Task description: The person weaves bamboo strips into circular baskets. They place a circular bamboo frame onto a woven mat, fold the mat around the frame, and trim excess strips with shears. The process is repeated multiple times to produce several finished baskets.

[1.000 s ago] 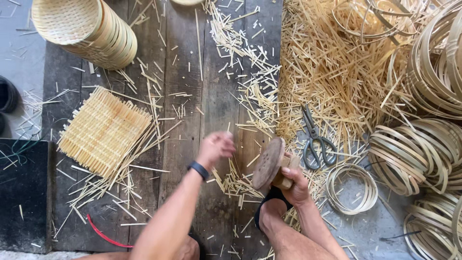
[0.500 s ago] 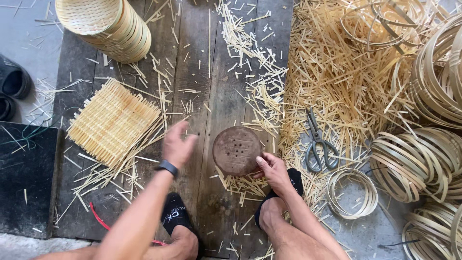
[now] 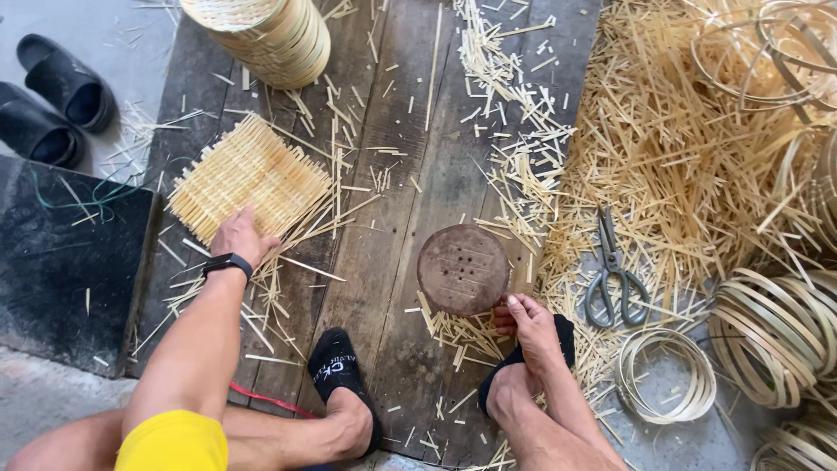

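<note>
My left hand [image 3: 236, 237] rests palm-down on the near corner of a square woven bamboo mat [image 3: 250, 178] lying on the wooden boards [image 3: 392, 201]. A dark band sits on that wrist. A round brown wooden disc [image 3: 463, 269] with small holes lies flat on the boards. My right hand [image 3: 528, 324] is just below its near right edge, fingers curled over loose bamboo strips [image 3: 462, 331], touching or almost touching the disc. Both my feet in black socks are planted on the boards.
A stack of woven round baskets [image 3: 266, 30] stands at the top left. Metal scissors [image 3: 613, 279] lie in the bamboo sliver pile [image 3: 680, 157] on the right. Coiled bamboo hoops [image 3: 767, 336] fill the right edge. Black shoes [image 3: 52, 105] sit at far left.
The disc, earlier held tilted in my right hand, now lies flat on the boards. My left hand has moved left from the middle onto the woven mat.
</note>
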